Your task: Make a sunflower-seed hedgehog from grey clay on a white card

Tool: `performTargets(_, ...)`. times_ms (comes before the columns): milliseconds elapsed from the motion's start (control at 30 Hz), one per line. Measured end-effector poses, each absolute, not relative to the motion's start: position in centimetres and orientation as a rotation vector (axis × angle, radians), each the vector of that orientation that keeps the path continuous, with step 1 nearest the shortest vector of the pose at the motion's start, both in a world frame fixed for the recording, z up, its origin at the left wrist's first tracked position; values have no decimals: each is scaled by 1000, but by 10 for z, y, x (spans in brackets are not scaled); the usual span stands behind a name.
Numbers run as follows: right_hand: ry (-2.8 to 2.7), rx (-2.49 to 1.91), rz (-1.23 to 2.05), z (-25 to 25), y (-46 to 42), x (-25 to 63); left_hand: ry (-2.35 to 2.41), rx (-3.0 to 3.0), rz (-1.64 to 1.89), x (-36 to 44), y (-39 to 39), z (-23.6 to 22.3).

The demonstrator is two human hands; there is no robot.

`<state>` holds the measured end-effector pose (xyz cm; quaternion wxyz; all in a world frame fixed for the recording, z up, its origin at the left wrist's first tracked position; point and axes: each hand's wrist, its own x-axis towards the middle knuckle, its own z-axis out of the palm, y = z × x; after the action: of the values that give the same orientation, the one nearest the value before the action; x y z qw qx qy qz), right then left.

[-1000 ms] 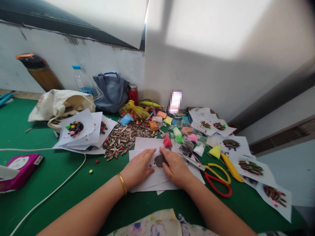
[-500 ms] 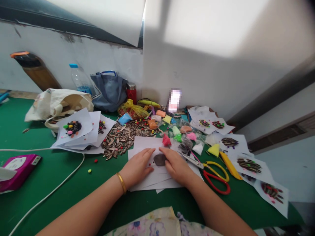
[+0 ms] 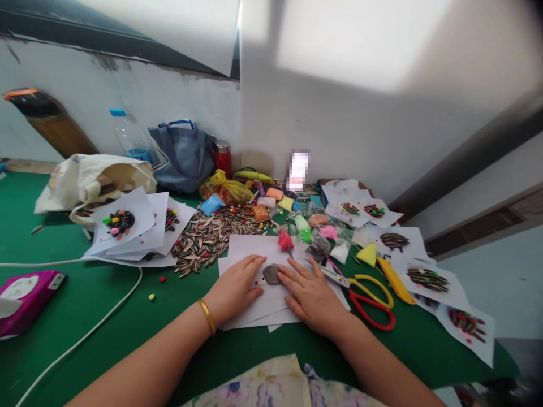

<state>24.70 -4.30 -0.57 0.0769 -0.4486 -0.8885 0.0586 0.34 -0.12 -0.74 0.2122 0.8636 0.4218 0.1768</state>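
Note:
A flat dark grey lump of clay (image 3: 270, 273) lies on a stack of white paper sheets (image 3: 250, 249) on the green table (image 3: 110, 316). My left hand (image 3: 235, 287), with a gold bangle on its wrist, rests on the paper just left of the clay, fingers loosely curled, index tip by the lump. My right hand (image 3: 311, 294) lies flat on the paper to the clay's right, fingers stretched out and spread, fingertips touching the lump's edge.
A heap of sunflower seeds (image 3: 207, 234) lies behind the paper. Red-and-yellow scissors (image 3: 369, 297), a yellow knife (image 3: 392, 280) and small clay packets (image 3: 314, 226) sit to the right. Finished seed pictures (image 3: 121, 221) lie left and right. A white cable (image 3: 85, 333), a pink pack (image 3: 25, 294) and bags (image 3: 182, 155) are on the left.
My right hand has gone from curled over the clay lump to lying flat with fingers spread beside it. The view has shifted slightly; my left hand has barely moved.

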Motion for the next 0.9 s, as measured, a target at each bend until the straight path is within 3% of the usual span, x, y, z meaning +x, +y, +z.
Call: performTargets(900,-2755,-1215,111,-11,-44,236,1164,2383,477,3,-5,-3)
